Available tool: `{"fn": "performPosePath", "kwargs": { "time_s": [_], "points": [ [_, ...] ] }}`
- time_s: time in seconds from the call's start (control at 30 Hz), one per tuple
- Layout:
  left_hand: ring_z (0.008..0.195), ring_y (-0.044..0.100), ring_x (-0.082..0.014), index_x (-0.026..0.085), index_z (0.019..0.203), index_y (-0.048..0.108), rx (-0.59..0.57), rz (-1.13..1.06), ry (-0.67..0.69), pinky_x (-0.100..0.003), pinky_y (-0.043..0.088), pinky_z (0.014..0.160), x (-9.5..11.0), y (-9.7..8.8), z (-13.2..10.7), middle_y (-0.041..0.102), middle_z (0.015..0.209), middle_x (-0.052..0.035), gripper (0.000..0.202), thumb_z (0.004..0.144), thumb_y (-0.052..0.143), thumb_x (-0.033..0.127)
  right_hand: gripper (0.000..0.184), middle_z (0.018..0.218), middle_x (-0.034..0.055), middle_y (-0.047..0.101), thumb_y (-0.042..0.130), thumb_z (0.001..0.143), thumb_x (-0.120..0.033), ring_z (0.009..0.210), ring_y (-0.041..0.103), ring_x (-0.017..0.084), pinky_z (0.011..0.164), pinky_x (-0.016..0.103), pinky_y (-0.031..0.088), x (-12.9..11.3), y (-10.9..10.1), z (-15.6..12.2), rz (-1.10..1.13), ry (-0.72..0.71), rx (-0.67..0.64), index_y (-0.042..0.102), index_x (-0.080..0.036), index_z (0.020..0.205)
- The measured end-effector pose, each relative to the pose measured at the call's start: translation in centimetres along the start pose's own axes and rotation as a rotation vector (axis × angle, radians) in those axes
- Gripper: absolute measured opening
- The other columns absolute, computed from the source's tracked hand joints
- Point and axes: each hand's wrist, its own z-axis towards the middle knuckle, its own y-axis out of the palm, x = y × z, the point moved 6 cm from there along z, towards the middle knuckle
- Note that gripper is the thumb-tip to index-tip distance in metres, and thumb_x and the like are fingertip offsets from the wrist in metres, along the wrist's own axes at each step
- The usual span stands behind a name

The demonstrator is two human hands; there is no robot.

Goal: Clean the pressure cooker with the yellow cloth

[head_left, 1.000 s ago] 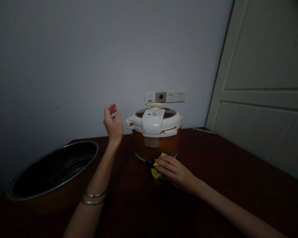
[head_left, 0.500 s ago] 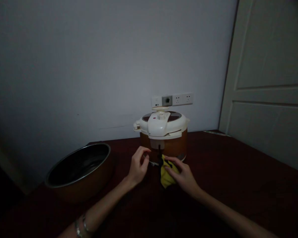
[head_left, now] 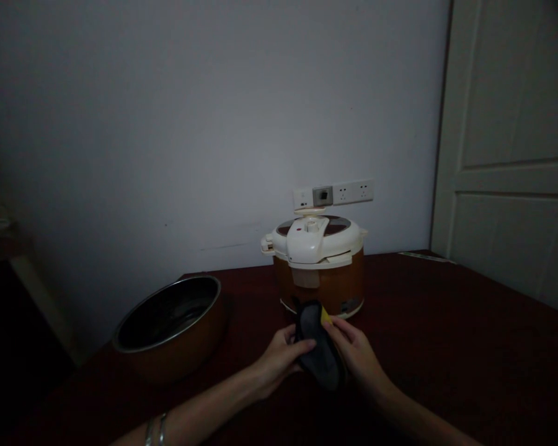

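An orange electric pressure cooker (head_left: 323, 275) with a cream lid stands on the dark red table (head_left: 446, 347) against the wall. Just in front of it both my hands hold a cloth (head_left: 316, 344), dark grey on the side facing me with a yellow edge showing. My left hand (head_left: 279, 359) grips its left side, thumb over the top. My right hand (head_left: 358, 356) grips its right side, fingers closed round it. The cloth is lifted slightly off the table, close to the cooker's base but apart from it.
A large metal basin (head_left: 172, 325) sits on the table to the left. A wall socket strip (head_left: 333, 194) is above the cooker. A white door (head_left: 511, 161) stands at the right. Dim furniture shows at the far left edge.
My left hand came down from the air and took hold of the cloth. Both hands drew the cloth back from the cooker's base and turned its dark side up. The view shifted left.
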Motion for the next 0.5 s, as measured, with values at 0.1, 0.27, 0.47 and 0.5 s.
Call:
{"fn": "performPosePath", "kwargs": {
  "time_s": [0.1, 0.27, 0.47, 0.5],
  "points": [
    [0.074, 0.064, -0.0177, 0.011, 0.083, 0.069, 0.09, 0.1, 0.008, -0.027, 0.047, 0.07, -0.5, -0.9, 0.0, 0.07, 0.083, -0.0087, 0.031, 0.059, 0.078, 0.029, 0.046, 0.082, 0.0065, 0.071, 0.073, 0.058, -0.058, 0.079, 0.065, 0.024, 0.074, 0.035, 0.05, 1.0, 0.0, 0.1, -0.01, 0.003, -0.067, 0.07, -0.017, 0.079],
    [0.06, 0.059, -0.0162, 0.013, 0.067, 0.066, 0.497, 0.214, 0.163, -0.025, 0.045, 0.057, 1.6, -6.6, 1.3, 0.066, 0.066, -0.0038, 0.011, 0.061, 0.07, 0.021, 0.045, 0.079, 0.0085, 0.069, 0.073, 0.056, -0.057, 0.076, 0.065, 0.023, 0.074, 0.04, 0.052, 3.6, -2.2, 1.1, 0.067, 0.065, 0.005, 0.069, -0.018, 0.08],
    [0.084, 0.063, -0.0233, 0.015, 0.076, 0.059, 0.947, 0.312, 0.383, -0.032, 0.048, 0.073, 6.2, -14.3, 4.6, 0.066, 0.079, -0.0085, 0.007, 0.073, 0.057, 0.021, 0.04, 0.068, 0.0052, 0.064, 0.07, 0.058, -0.053, 0.065, 0.061, 0.018, 0.061, 0.035, 0.053, 4.2, -2.5, 1.0, -0.003, 0.053, 0.007, 0.067, -0.017, 0.076],
    [0.088, 0.063, -0.0244, 0.015, 0.078, 0.059, 0.965, 0.316, 0.395, -0.034, 0.048, 0.077, 6.7, -14.7, 5.5, 0.067, 0.084, -0.0103, 0.007, 0.074, 0.055, 0.019, 0.04, 0.067, 0.0048, 0.063, 0.07, 0.058, -0.053, 0.064, 0.06, 0.018, 0.059, 0.033, 0.052, 4.0, -2.2, 0.9, -0.027, 0.045, -0.008, 0.067, -0.017, 0.076]
  ]
}}
